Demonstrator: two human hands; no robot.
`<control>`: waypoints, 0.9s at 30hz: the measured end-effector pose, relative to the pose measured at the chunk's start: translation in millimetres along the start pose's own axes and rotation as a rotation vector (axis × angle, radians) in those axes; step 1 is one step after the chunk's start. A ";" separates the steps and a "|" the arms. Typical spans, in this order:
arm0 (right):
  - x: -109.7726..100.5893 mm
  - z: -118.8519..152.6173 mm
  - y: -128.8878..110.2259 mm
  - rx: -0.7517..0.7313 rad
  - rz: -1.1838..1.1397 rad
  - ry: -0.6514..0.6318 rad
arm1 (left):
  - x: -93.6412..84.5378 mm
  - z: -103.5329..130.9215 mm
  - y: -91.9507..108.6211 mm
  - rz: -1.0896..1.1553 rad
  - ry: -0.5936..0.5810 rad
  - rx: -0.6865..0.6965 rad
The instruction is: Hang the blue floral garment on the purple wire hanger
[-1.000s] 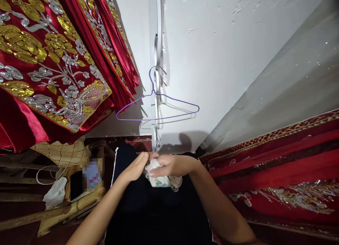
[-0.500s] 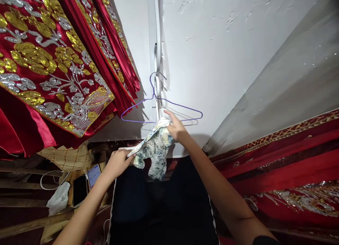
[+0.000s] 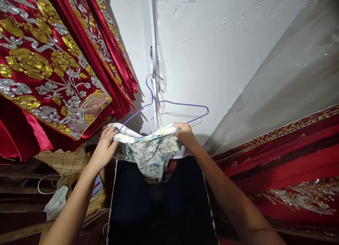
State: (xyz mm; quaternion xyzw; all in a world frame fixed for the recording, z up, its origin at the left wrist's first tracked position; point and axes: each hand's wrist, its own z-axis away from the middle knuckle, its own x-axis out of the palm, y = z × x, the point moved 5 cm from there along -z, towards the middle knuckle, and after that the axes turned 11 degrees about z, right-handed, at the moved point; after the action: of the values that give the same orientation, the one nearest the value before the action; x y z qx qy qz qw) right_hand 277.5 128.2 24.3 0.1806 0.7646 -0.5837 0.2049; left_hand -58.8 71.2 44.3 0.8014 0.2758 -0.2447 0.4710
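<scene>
A thin purple hanger point(image 3: 182, 104) hangs from a white upright strip point(image 3: 153, 36) in front of the wall. Below it, a floral garment point(image 3: 152, 156) in white, blue and yellow is stretched between my two hands. The hanger's left end reaches into the garment's opening, while its right end stays outside. My left hand point(image 3: 104, 146) is closed on the left side of the opening, its fingers partly behind the cloth. On the other side, my right hand point(image 3: 186, 134) grips the garment's edge just under the hanger's right arm. The garment's lower part droops toward my lap.
Red cloths point(image 3: 60, 71) with gold and silver embroidery hang at the left. More red embroidered fabric point(image 3: 286, 181) lies to the right, below a grey sheet point(image 3: 270, 93). At lower left are a phone point(image 3: 97, 186), a white cable point(image 3: 39, 188) and a crumpled white bag point(image 3: 56, 202).
My left hand has risen and moved left, spreading the garment's opening. The garment now covers the hanger's left end, and the hanger has tilted. My right hand has shifted slightly right and down.
</scene>
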 end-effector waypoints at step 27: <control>-115.4 34.8 6.6 0.078 0.091 0.406 | 22.2 -51.0 44.7 0.148 0.016 0.192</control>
State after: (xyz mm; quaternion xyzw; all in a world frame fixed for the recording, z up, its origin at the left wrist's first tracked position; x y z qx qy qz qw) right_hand 382.6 92.0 71.3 0.3365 0.7583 -0.5545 0.0655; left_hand -5.8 103.2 79.8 0.8629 0.1949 -0.2283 0.4066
